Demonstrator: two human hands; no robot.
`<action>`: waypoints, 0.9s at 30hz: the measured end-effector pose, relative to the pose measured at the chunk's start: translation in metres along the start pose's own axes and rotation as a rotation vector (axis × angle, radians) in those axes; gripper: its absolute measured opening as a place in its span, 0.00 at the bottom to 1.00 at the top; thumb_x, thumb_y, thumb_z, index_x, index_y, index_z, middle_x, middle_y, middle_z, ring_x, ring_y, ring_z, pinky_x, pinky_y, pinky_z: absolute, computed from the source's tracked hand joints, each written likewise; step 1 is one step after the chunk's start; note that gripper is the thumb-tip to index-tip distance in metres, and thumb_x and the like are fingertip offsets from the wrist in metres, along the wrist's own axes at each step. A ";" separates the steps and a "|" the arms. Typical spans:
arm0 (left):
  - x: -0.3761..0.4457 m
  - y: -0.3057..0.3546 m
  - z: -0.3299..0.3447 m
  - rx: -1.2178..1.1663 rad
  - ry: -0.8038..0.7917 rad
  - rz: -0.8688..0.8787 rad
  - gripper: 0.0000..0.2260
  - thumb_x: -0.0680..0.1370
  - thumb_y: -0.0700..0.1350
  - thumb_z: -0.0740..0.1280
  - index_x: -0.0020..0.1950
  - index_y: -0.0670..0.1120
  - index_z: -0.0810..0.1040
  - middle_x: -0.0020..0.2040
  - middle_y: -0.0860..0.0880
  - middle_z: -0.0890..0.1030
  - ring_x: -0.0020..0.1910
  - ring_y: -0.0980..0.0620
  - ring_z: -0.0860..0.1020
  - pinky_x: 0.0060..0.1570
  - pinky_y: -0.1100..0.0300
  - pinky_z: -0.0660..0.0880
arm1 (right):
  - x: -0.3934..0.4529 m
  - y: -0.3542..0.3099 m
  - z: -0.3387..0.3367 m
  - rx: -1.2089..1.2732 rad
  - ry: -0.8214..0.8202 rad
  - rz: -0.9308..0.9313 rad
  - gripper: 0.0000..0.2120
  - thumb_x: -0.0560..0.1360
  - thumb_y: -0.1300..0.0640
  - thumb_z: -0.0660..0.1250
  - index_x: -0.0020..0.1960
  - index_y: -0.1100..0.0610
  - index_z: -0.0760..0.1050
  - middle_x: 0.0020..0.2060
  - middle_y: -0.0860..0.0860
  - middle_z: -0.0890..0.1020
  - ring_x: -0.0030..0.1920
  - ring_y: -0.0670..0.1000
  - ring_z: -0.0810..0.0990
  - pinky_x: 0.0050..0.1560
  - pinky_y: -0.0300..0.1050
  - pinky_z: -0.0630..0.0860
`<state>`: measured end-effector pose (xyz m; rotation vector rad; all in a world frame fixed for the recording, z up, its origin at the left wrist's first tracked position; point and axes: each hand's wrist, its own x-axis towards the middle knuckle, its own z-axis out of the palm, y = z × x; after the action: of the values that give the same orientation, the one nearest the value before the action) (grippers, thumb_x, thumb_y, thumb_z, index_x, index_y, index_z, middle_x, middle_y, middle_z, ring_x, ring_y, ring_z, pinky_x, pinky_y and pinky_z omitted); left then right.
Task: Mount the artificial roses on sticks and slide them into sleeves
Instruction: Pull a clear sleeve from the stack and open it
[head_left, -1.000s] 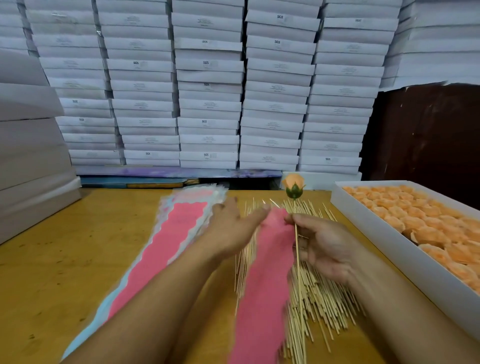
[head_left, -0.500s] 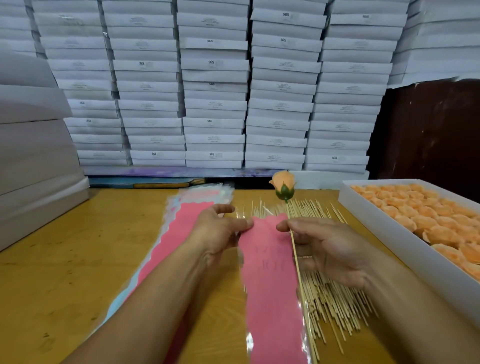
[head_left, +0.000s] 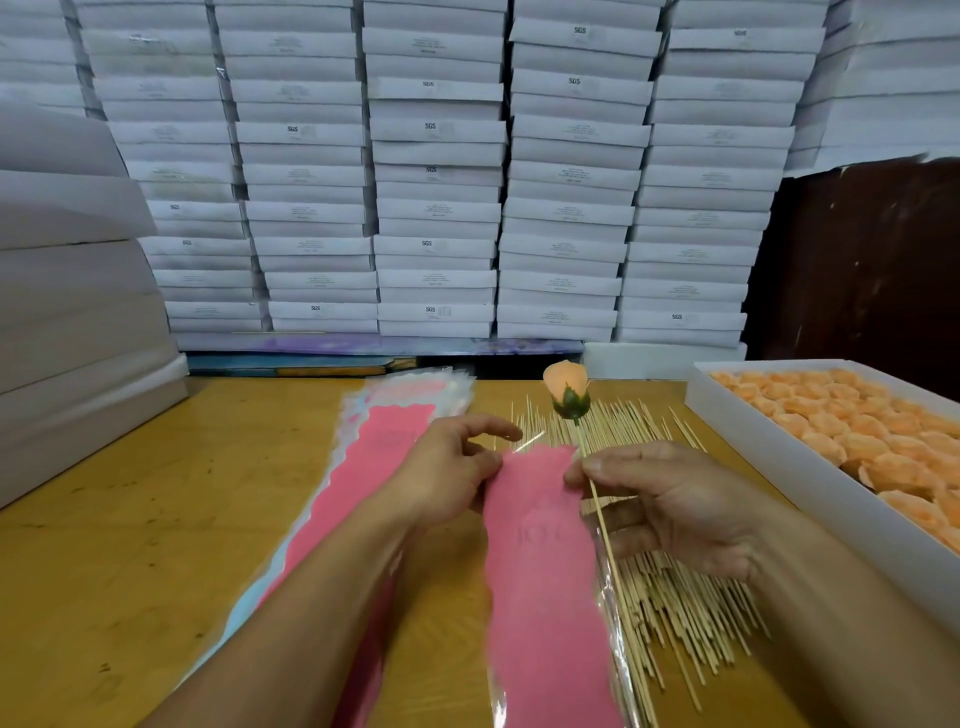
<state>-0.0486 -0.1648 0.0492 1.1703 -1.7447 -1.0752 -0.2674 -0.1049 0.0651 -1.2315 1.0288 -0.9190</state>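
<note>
An orange rose (head_left: 565, 387) with a green base sits on a thin wooden stick (head_left: 605, 530) that slants toward me. My right hand (head_left: 670, 506) pinches that stick and the right top edge of a pink sleeve (head_left: 540, 577) with clear plastic edging. My left hand (head_left: 447, 470) pinches the sleeve's left top corner. The sleeve hangs down between my forearms above a pile of loose sticks (head_left: 660, 587).
A stack of pink sleeves (head_left: 358, 467) lies on the wooden table (head_left: 156, 519) to the left. A white tray (head_left: 769, 447) of several orange rose heads stands on the right. White boxes (head_left: 436, 176) are stacked high along the back and at the left.
The sleeve has shifted right and lower, its top now held between both hands. The rose on its stick has tilted slightly left and come nearer.
</note>
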 end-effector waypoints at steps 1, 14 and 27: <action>0.000 -0.001 0.000 0.028 -0.011 0.002 0.12 0.82 0.34 0.61 0.58 0.47 0.80 0.36 0.44 0.78 0.32 0.53 0.78 0.33 0.60 0.78 | -0.001 0.000 0.000 0.002 -0.007 0.005 0.11 0.70 0.54 0.71 0.46 0.60 0.86 0.42 0.58 0.85 0.38 0.55 0.81 0.32 0.45 0.82; 0.003 -0.004 -0.002 -0.046 0.149 0.147 0.08 0.74 0.33 0.71 0.38 0.44 0.83 0.45 0.47 0.84 0.43 0.51 0.79 0.46 0.58 0.77 | -0.001 0.000 0.002 0.010 -0.014 0.026 0.11 0.69 0.56 0.71 0.45 0.63 0.86 0.38 0.58 0.83 0.33 0.52 0.82 0.27 0.42 0.80; -0.002 0.001 -0.003 -0.204 -0.002 0.173 0.03 0.72 0.39 0.65 0.38 0.43 0.75 0.34 0.49 0.78 0.32 0.56 0.73 0.31 0.67 0.68 | 0.000 -0.006 -0.017 -0.015 0.093 0.053 0.12 0.71 0.52 0.69 0.49 0.59 0.82 0.50 0.60 0.86 0.35 0.51 0.81 0.20 0.36 0.63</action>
<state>-0.0456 -0.1631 0.0505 0.8773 -1.6605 -1.1185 -0.2842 -0.1103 0.0707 -1.1775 1.1393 -0.9358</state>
